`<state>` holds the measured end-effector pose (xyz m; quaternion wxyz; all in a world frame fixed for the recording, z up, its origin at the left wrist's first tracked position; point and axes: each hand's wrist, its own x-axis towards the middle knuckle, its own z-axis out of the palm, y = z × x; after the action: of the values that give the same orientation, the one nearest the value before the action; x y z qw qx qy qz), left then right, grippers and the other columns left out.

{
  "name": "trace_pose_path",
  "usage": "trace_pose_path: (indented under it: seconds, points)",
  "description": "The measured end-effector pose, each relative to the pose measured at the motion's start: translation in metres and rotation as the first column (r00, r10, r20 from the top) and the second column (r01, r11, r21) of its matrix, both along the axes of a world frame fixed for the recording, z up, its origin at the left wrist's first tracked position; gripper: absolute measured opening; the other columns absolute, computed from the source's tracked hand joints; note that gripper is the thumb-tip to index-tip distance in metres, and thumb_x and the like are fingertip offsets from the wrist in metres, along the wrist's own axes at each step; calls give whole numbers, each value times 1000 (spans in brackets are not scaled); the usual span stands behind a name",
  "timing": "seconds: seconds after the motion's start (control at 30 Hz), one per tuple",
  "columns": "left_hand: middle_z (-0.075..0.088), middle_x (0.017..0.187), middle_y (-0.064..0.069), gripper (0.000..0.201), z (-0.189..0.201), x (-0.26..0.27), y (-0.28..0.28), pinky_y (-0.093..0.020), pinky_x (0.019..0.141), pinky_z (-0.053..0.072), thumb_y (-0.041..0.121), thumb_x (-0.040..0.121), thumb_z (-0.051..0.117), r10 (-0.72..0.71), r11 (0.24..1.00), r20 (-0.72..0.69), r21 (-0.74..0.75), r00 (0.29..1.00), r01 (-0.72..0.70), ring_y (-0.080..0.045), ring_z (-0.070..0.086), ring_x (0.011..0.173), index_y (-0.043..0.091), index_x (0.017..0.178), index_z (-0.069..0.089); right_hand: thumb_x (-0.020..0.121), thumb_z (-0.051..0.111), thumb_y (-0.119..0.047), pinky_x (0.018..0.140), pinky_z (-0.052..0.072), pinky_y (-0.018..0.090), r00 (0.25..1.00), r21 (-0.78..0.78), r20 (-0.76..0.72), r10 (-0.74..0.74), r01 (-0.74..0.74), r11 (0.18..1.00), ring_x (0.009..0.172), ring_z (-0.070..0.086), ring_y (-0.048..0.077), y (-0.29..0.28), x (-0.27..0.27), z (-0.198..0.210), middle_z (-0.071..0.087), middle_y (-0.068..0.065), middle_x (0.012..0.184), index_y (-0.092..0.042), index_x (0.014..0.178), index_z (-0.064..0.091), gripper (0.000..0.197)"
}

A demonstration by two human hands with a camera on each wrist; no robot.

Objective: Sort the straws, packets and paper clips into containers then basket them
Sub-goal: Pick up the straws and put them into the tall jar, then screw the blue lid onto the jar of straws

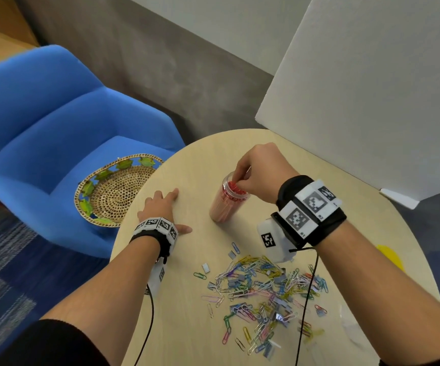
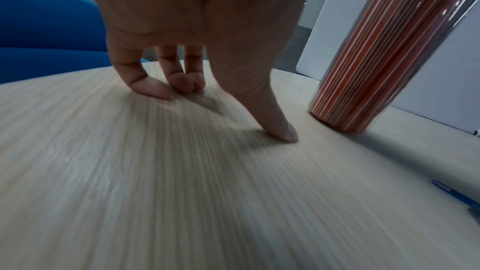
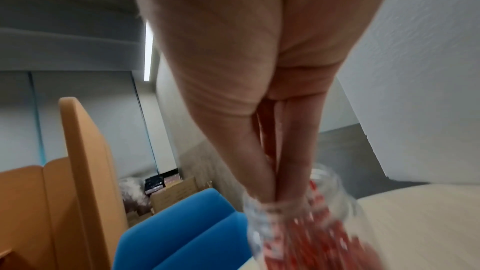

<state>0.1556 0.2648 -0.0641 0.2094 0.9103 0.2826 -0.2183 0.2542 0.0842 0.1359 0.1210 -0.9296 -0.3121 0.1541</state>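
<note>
A clear plastic jar [image 1: 226, 204] packed with red straws [image 1: 236, 188] stands tilted on the round wooden table [image 1: 182, 326]. My right hand [image 1: 241, 182] is at its mouth, fingertips bunched and pinching straws; the right wrist view shows the fingers [image 3: 259, 182] pressed together, reaching into the jar [image 3: 324, 229]. To the jar's left, my left hand [image 1: 166, 204] rests open, fingertips [image 2: 155, 89] and thumb touching the wood and holding nothing, near the jar [image 2: 384, 52]. Nearer me lies a heap of coloured paper clips [image 1: 263, 289] mixed with small grey packets [image 1: 206, 268].
A woven basket [image 1: 113, 191] with green trim sits on the blue armchair [image 1: 42, 114], left of the table. A white board [image 1: 371, 88] stands along the table's far right edge. A yellow object [image 1: 390, 256] shows past the right rim. Wrist cables trail over the clips.
</note>
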Motion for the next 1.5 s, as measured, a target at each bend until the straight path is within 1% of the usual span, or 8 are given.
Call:
trace_pose_path:
  seconds: [0.3, 0.43, 0.53, 0.83, 0.93, 1.07, 1.33, 1.5]
  points:
    - [34, 139, -13, 131, 21, 17, -11, -52, 105, 40, 52, 43, 94, -17, 995, 16, -94, 1000, 18, -39, 36, 131, 30, 150, 21, 84, 69, -11, 84, 55, 25, 992, 174, -84, -98, 112, 978, 85, 67, 10, -12, -9, 3, 71, -6, 84, -18, 90, 79, 14]
    - [35, 139, -11, 143, 39, 37, -43, -40, 110, 37, 43, 34, 98, 63, 937, 453, -335, 890, 104, -26, 42, 128, 29, 152, 18, 86, 71, -13, 78, 59, 26, 954, 418, -228, -197, 278, 865, 77, 73, 13, -51, -19, 49, 74, -2, 80, -16, 89, 76, 7]
    - [47, 132, -5, 112, 50, 48, -66, -30, 105, 40, 40, 41, 98, 153, 855, 547, -491, 823, 168, -17, 49, 121, 25, 138, 44, 88, 71, -10, 75, 61, 32, 883, 486, -400, -246, 431, 760, 78, 74, 20, -95, -34, 71, 73, 6, 80, -9, 91, 74, 5]
    - [65, 108, 6, 76, 92, 14, -125, -16, 87, 49, 23, 58, 93, 120, 774, 613, -550, 781, 313, -3, 62, 99, 18, 123, 56, 80, 80, -26, 67, 62, 35, 662, -195, -491, -566, 550, 812, 79, 67, 19, -265, -145, -32, 68, 2, 93, -17, 101, 71, 25]
    - [61, 97, 21, 64, 120, -13, -155, -3, 70, 45, 25, 59, 92, 52, 742, 673, -521, 738, 423, 17, 59, 82, 24, 113, 57, 76, 82, -37, 76, 56, 32, 689, -468, -376, -619, 436, 769, 97, 64, 23, -302, -183, -80, 63, 5, 112, -19, 118, 62, 50]
    - [68, 105, 10, 66, 147, -47, -202, -16, 84, 53, 28, 59, 93, 7, 651, 702, -544, 712, 529, 3, 64, 97, 19, 117, 61, 69, 82, -54, 86, 49, 34, 734, -629, -264, -626, 361, 689, 109, 58, 31, -335, -228, -130, 48, 11, 128, -14, 129, 44, 81]
    - [72, 100, 5, 60, 139, -98, -270, -37, 86, 58, 27, 57, 94, -23, 608, 654, -592, 757, 530, -10, 69, 95, 24, 110, 65, 81, 73, -38, 74, 45, 32, 712, -403, -280, -644, 522, 752, 97, 58, 32, -352, -245, -141, 45, 11, 122, -17, 124, 43, 57]
    - [72, 100, 10, 63, 141, -114, -287, -29, 85, 57, 36, 55, 94, -89, 628, 650, -551, 755, 549, -1, 67, 94, 29, 110, 65, 73, 84, -36, 72, 50, 29, 734, 157, -330, -593, 662, 732, 89, 62, 19, -358, -215, -48, 60, 1, 109, -26, 116, 55, 53]
